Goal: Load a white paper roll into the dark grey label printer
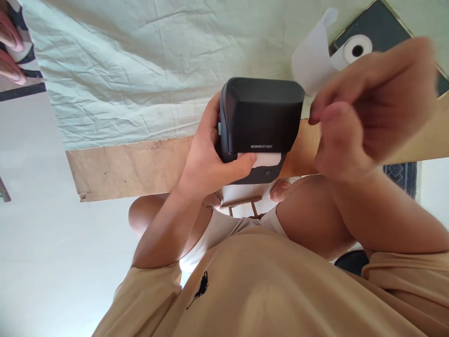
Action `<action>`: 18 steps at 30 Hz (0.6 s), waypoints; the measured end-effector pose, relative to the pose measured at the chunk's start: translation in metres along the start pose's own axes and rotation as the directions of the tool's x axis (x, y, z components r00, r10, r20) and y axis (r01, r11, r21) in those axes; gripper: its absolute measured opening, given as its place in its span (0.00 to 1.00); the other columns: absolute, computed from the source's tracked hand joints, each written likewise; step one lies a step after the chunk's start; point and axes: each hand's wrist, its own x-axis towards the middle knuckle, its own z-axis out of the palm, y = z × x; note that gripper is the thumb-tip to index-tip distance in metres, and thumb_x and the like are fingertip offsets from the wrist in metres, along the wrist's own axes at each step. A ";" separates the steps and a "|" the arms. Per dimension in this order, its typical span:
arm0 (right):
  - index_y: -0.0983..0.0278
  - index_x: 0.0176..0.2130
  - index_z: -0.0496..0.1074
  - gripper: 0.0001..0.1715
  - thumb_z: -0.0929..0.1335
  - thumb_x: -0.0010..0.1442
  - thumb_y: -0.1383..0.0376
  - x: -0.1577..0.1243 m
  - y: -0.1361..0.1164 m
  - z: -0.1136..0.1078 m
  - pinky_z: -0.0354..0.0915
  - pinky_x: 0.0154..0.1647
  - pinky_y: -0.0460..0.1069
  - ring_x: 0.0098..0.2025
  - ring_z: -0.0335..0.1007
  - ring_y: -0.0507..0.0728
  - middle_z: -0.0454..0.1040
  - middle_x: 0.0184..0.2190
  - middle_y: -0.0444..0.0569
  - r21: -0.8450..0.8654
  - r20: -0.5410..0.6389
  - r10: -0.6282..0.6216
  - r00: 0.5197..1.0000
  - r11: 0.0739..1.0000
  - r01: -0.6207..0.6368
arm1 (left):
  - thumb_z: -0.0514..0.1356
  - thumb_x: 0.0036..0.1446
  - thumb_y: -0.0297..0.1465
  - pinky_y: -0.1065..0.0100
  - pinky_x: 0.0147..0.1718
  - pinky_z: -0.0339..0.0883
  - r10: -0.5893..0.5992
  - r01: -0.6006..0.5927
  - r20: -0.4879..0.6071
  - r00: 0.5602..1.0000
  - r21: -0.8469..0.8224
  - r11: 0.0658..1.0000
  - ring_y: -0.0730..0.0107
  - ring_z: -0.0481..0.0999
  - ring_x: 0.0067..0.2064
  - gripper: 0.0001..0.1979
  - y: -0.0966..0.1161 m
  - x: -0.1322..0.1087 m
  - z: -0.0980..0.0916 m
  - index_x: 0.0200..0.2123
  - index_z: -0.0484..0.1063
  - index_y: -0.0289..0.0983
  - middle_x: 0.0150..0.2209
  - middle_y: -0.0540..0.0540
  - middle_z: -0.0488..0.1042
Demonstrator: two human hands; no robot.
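Note:
A black NIIMBOT label printer (264, 117) is held over the table's front edge by my left hand (206, 159). The fingers wrap its left side, and the thumb presses on a white paper strip (268, 159) coming out below the cover. A round power button shows under the strip. To the right of the printer, apart from it, is my right hand (365, 103), slightly blurred. Its fingers are curled in toward the thumb; whatever they hold, if anything, is hidden. Behind that hand lies a white paper roll (361, 44) with a loose curled length of paper (312, 58).
The roll overlaps a dark phone-like slab (379, 23) at the upper right. A pale green cloth (140, 70) covers the table, leaving a bare wooden edge (129, 164) along the front. Pink footwear (10, 47) sits at the far upper left. My knees are under the table edge.

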 end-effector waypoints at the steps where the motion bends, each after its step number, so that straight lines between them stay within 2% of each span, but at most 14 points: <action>1: 0.61 0.30 0.61 0.28 0.65 0.69 0.43 -0.001 -0.001 0.001 0.51 0.31 0.51 0.29 0.56 0.50 0.65 0.28 0.47 0.016 -0.013 -0.047 0.999 0.999 0.047 | 0.75 0.47 0.36 0.51 0.62 0.76 -0.004 0.004 0.000 1.000 -0.001 1.000 0.44 0.80 0.61 0.26 0.001 0.000 0.000 0.49 0.73 0.40 0.52 0.41 0.80; 3: 0.64 0.27 0.56 0.28 0.70 0.67 0.51 -0.003 -0.003 0.003 0.44 0.28 0.49 0.26 0.48 0.47 0.59 0.23 0.43 0.062 0.006 -0.095 0.995 0.994 0.094 | 0.76 0.45 0.36 0.51 0.62 0.77 -0.016 0.016 0.021 1.000 -0.014 1.000 0.43 0.80 0.62 0.27 0.002 0.000 -0.002 0.48 0.73 0.40 0.53 0.40 0.80; 6: 0.65 0.24 0.50 0.37 0.71 0.68 0.47 -0.007 -0.003 0.005 0.40 0.25 0.47 0.24 0.39 0.45 0.49 0.19 0.41 0.118 0.137 0.017 0.990 0.992 -0.033 | 0.78 0.45 0.39 0.51 0.61 0.78 -0.035 0.039 0.068 0.997 -0.051 0.998 0.42 0.80 0.63 0.30 0.005 0.001 -0.002 0.51 0.73 0.41 0.55 0.41 0.80; 8: 0.66 0.23 0.51 0.39 0.69 0.68 0.44 -0.007 -0.001 0.005 0.40 0.24 0.47 0.24 0.40 0.44 0.49 0.19 0.41 0.108 0.202 0.104 0.974 0.986 -0.128 | 0.76 0.51 0.43 0.52 0.62 0.78 -0.059 0.063 0.067 0.996 -0.068 0.996 0.45 0.79 0.65 0.28 0.006 0.001 -0.001 0.52 0.74 0.42 0.56 0.42 0.80; 10: 0.66 0.23 0.53 0.38 0.68 0.68 0.43 -0.007 0.001 0.005 0.40 0.24 0.47 0.24 0.41 0.44 0.50 0.19 0.41 0.081 0.231 0.146 0.962 0.982 -0.168 | 0.74 0.55 0.47 0.53 0.61 0.78 -0.052 0.057 0.056 0.997 -0.094 0.994 0.49 0.79 0.64 0.26 0.006 0.000 0.001 0.52 0.74 0.43 0.56 0.43 0.80; 12: 0.66 0.23 0.54 0.38 0.70 0.66 0.42 -0.005 0.001 0.004 0.40 0.25 0.48 0.24 0.41 0.44 0.49 0.18 0.41 0.067 0.227 0.141 0.964 0.985 -0.159 | 0.75 0.55 0.48 0.55 0.60 0.78 -0.039 0.045 0.052 0.998 -0.119 0.992 0.53 0.80 0.61 0.26 0.008 0.000 0.002 0.52 0.74 0.45 0.55 0.46 0.80; 14: 0.65 0.22 0.54 0.39 0.72 0.63 0.41 -0.003 -0.001 0.003 0.40 0.25 0.48 0.23 0.40 0.44 0.48 0.17 0.40 0.064 0.242 0.127 0.962 0.987 -0.146 | 0.76 0.56 0.46 0.55 0.62 0.77 -0.106 0.111 0.055 0.993 -0.096 0.989 0.55 0.80 0.60 0.26 0.011 0.000 0.001 0.53 0.74 0.46 0.56 0.46 0.80; 16: 0.65 0.22 0.54 0.39 0.74 0.60 0.42 -0.001 -0.003 0.002 0.41 0.25 0.49 0.23 0.41 0.44 0.50 0.17 0.40 0.053 0.269 0.134 0.954 0.987 -0.154 | 0.76 0.56 0.44 0.54 0.65 0.76 -0.161 0.165 0.054 0.986 -0.075 0.983 0.55 0.79 0.61 0.25 0.016 -0.001 0.001 0.53 0.75 0.46 0.57 0.46 0.79; 18: 0.65 0.23 0.55 0.36 0.74 0.59 0.44 0.000 -0.003 0.003 0.42 0.26 0.49 0.23 0.43 0.44 0.53 0.18 0.40 0.015 0.284 0.167 0.944 0.984 -0.178 | 0.77 0.54 0.44 0.54 0.66 0.75 -0.162 0.165 0.042 0.986 -0.088 0.982 0.53 0.79 0.63 0.25 0.020 -0.001 0.000 0.52 0.75 0.46 0.55 0.47 0.80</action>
